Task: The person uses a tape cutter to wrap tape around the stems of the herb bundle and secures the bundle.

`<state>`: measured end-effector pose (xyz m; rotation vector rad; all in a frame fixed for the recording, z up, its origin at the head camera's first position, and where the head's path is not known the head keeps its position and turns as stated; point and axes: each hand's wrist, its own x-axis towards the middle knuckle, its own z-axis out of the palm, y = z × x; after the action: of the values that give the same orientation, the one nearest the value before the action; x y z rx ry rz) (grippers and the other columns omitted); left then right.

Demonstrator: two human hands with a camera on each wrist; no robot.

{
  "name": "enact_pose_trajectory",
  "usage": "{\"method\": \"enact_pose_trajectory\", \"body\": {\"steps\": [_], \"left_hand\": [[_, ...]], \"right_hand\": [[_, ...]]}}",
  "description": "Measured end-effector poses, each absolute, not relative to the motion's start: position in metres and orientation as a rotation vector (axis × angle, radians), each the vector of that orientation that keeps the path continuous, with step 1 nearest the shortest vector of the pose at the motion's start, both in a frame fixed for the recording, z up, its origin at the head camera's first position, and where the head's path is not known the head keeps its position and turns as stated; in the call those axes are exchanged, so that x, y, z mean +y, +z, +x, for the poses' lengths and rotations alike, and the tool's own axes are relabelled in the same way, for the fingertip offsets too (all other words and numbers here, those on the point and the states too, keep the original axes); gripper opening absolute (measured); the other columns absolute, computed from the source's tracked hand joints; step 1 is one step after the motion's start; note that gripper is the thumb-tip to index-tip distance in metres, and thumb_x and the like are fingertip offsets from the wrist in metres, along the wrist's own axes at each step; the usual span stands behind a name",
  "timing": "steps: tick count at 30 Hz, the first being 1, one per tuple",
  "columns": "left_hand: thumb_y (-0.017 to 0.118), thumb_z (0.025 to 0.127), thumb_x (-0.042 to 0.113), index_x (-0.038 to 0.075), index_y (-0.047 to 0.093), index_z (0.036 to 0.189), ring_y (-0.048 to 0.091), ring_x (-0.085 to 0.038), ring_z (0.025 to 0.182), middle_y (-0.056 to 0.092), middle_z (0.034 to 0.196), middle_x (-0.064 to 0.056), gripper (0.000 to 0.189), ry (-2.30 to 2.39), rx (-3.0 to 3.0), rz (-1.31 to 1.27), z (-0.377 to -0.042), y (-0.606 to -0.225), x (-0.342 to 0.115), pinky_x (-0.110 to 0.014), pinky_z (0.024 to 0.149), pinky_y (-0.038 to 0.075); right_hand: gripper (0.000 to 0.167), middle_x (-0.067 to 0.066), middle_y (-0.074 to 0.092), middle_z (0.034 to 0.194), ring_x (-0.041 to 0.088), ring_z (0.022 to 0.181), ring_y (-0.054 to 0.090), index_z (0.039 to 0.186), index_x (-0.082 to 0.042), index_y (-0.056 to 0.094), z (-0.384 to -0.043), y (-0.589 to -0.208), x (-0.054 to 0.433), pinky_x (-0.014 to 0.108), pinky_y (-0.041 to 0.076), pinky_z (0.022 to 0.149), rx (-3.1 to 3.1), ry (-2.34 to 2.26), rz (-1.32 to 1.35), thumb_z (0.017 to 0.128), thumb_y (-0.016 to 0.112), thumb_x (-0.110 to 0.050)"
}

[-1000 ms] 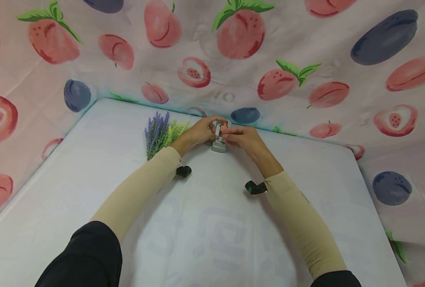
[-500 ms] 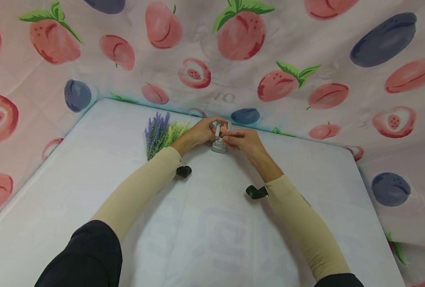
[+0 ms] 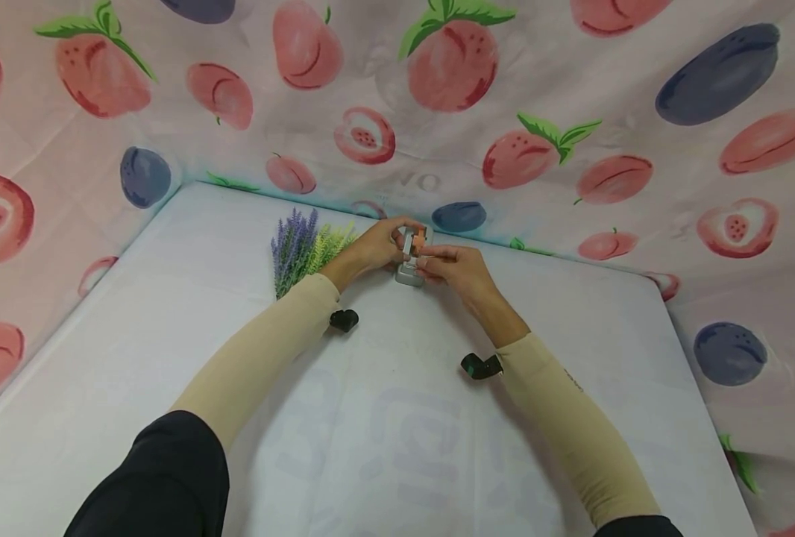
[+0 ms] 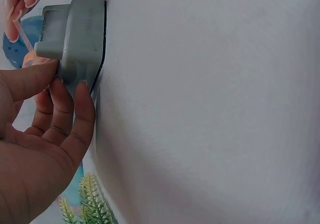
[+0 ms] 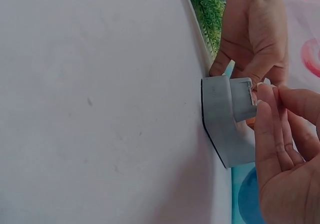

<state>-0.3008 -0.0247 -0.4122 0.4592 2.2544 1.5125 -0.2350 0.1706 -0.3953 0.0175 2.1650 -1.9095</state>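
A grey tape dispenser (image 3: 409, 276) with an orange hub (image 3: 419, 239) stands near the far edge of the table. My left hand (image 3: 373, 247) steadies it from the left; in the left wrist view the thumb and fingers grip the side of the grey body (image 4: 85, 38). On the other side, my right hand (image 3: 461, 268) has its thumb and fingertips together at the dispenser's cutter end. A thin clear strip of tape (image 4: 23, 35) runs from the dispenser to these pinching fingertips in the left wrist view. The right wrist view shows the fingertips (image 5: 264, 106) right beside the cutter.
Purple lavender sprigs (image 3: 293, 250) and yellow-green sprigs (image 3: 327, 246) lie left of the dispenser, partly behind the left forearm. A fruit-printed cloth (image 3: 438, 149) hangs right behind the white table (image 3: 397, 418). Black wrist cameras (image 3: 344, 321) sit under both forearms.
My right hand has drawn slightly down toward me, its fingertips lower beside the dispenser, leaving more of the orange hub in view. The left hand and the dispenser stay in place.
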Motion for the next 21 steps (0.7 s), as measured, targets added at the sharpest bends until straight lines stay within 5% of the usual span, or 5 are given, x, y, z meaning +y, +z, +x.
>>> {"method": "enact_pose_trajectory", "body": {"steps": [9, 21], "left_hand": [[0.065, 0.092, -0.010, 0.024, 0.057, 0.143, 0.047, -0.019, 0.062, 0.053, 0.096, -0.013, 0.062, 1.515, 2.241, 0.458, -0.3006, -0.4119, -0.0239, -0.035, 0.059, 0.047], [0.067, 0.093, -0.007, 0.024, 0.055, 0.146, 0.046, -0.019, 0.063, 0.052, 0.096, -0.015, 0.063, 1.513, 2.237, 0.444, -0.2996, -0.4099, -0.0242, -0.037, 0.061, 0.046]], "right_hand": [[0.038, 0.007, 0.077, 0.092, 0.013, 0.081, 0.075, 0.132, 0.004, 0.063, -0.2311, -0.3974, 0.1715, 0.028, 0.060, 0.077, 2.162, -1.917, 0.021, 0.095, 0.070, -0.005], [0.040, 0.011, 0.077, 0.102, 0.015, 0.089, 0.075, 0.129, 0.001, 0.065, -0.2296, -0.3966, 0.1709, 0.033, 0.059, 0.086, 2.133, -1.797, 0.144, 0.093, 0.075, -0.014]]}}
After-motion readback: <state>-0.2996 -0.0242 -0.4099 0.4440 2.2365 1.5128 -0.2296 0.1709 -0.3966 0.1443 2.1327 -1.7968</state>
